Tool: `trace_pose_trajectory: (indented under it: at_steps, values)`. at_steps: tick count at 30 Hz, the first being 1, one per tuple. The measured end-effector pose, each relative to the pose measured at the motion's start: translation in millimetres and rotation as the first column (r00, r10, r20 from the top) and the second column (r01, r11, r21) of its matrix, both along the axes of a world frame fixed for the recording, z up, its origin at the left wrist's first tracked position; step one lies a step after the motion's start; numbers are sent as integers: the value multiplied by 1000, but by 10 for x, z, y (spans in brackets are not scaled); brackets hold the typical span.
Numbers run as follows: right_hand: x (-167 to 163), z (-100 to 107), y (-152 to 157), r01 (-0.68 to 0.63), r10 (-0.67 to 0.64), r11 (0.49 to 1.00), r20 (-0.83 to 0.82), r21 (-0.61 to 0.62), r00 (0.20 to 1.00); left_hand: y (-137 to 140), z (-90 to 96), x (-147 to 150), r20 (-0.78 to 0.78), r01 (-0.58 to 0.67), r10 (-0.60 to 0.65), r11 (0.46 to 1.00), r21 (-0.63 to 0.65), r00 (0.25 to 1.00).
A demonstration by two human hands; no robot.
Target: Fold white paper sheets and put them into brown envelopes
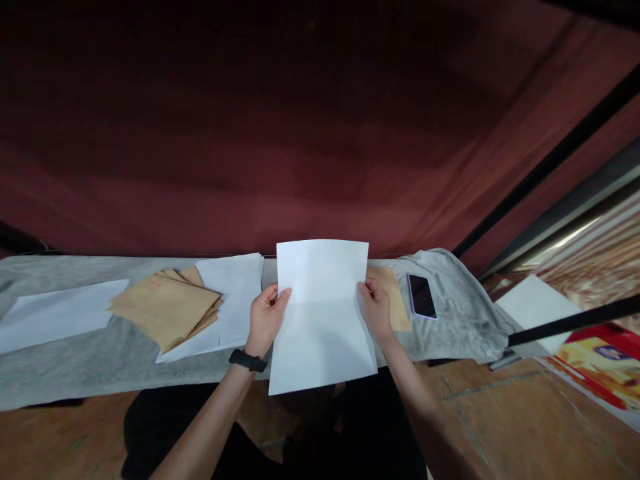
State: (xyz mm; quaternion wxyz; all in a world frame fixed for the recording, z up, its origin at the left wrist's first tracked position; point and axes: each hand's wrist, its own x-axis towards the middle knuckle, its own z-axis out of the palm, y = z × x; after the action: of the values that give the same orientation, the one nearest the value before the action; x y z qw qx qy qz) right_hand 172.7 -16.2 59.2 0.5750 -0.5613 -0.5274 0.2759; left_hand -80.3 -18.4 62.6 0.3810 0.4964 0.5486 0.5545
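**K:** Left hand (267, 316) pinches the left edge of a white sheet (323, 313), thumb on the front face, fingers behind it. Black wristband (248, 361) on that wrist.

**M:** Right?

**K:** Right hand (376, 309) grips the right edge the same way, thumb on front. Sheet is held up off the table (75, 367), roughly upright and facing the camera, with a faint horizontal crease across the middle.

**M:** Where relative to the table?

**K:** Centred over the near edge; its bottom hangs below the table line, over the person's dark lap.

**M:** What's around it?

**K:** Grey cloth covers the table. Left of the left hand: fanned stack of brown envelopes (167, 307) lying on white paper (239, 293). Farther left, another white sheet (55, 313), flat. Behind the right hand, one brown envelope (395, 300), partly hidden. Just right of that, a phone (421, 296), screen dark, face up.

**M:** Background?

**K:** Dark red curtain (300, 133) behind the table. Tiled floor below, more white paper (537, 307) off to the right.
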Motion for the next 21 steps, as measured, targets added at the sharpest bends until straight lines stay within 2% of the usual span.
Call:
trace_pose_trajectory:
  at_steps: [4, 11, 15, 18, 21]
  values:
    - [19, -257, -12, 8, -9, 1000, -19, -23, 1000, -31, -201, -13, 5, 11, -11, 999, -33, 1000]
    - [36, -569, 99, 9, -7, 998, 27, -63, 1000, -11, -342, -28, 61, 112, -105, 986, -121, 993]
    - [-6, -795, 157, 48, -38, 993, 100, -106, 994, 43, -596, -43, 56, 114, -105, 973, -203, 993]
    - [0, -940, 134, 51, -23, 992, 232, -114, 972, 112, -851, -86, -60, 70, -83, 979, -194, 995]
    - [3, -1022, 56, 66, -28, 995, 444, -70, 896, 140, -1003, -138, -290, 19, -69, 985, -172, 955]
